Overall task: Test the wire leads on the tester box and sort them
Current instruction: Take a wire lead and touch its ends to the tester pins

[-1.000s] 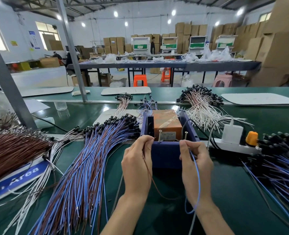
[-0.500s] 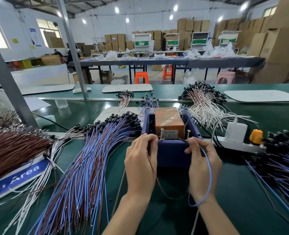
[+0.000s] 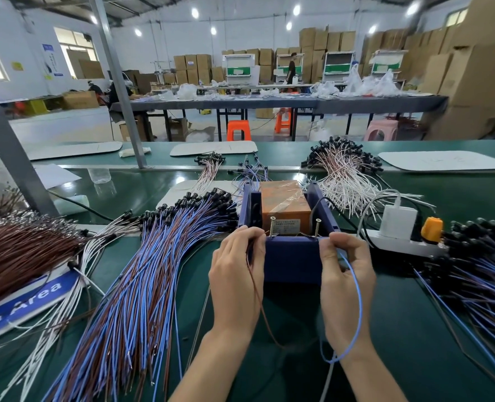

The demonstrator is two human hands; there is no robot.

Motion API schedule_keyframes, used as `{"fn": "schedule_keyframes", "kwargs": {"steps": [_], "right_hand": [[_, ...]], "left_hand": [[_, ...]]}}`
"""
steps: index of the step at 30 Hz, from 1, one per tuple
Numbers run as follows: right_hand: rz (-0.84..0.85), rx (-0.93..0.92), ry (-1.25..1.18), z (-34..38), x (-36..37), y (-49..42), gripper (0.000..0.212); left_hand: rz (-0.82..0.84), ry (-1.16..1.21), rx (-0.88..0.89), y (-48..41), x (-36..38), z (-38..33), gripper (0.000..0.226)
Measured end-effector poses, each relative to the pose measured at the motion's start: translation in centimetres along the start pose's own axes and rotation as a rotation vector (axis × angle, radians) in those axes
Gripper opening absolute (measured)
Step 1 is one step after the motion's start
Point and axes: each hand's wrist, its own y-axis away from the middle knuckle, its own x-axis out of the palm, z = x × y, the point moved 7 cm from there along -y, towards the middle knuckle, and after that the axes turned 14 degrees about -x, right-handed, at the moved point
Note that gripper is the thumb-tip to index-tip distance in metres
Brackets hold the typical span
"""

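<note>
The tester box (image 3: 291,259) is a dark blue open frame with an orange block (image 3: 284,204) inside and two upright screws at its near wall. My left hand (image 3: 237,274) pinches the brown wire lead (image 3: 257,300) against the left screw (image 3: 271,226). My right hand (image 3: 346,274) pinches the blue wire lead (image 3: 356,288) by the right screw (image 3: 317,227). Both leads loop down toward my wrists. A large pile of blue and brown leads (image 3: 141,280) lies left of the box. Another blue and brown pile (image 3: 478,271) lies at the right.
A brown wire bundle (image 3: 17,250) and white leads (image 3: 63,285) lie far left over a blue "Area" sign (image 3: 34,300). A white power strip (image 3: 400,245) with a charger and orange plug sits right of the box. White leads (image 3: 347,181) lie behind it. A grey post (image 3: 11,149) stands at left.
Both hands stay at the box's near wall holding the same leads. The view has shifted slightly, and a person in the background walked to the right.
</note>
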Motion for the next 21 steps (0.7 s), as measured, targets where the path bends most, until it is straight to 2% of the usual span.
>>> {"fn": "schedule_keyframes", "kwargs": {"steps": [6, 21], "right_hand": [[0.071, 0.041, -0.046, -0.39, 0.15, 0.15, 0.014], [0.087, 0.070, -0.057, -0.56, 0.21, 0.59, 0.011]], "left_hand": [[0.007, 0.020, 0.001, 0.12, 0.05, 0.14, 0.013], [0.014, 0.033, 0.000, 0.19, 0.05, 0.15, 0.014]]}}
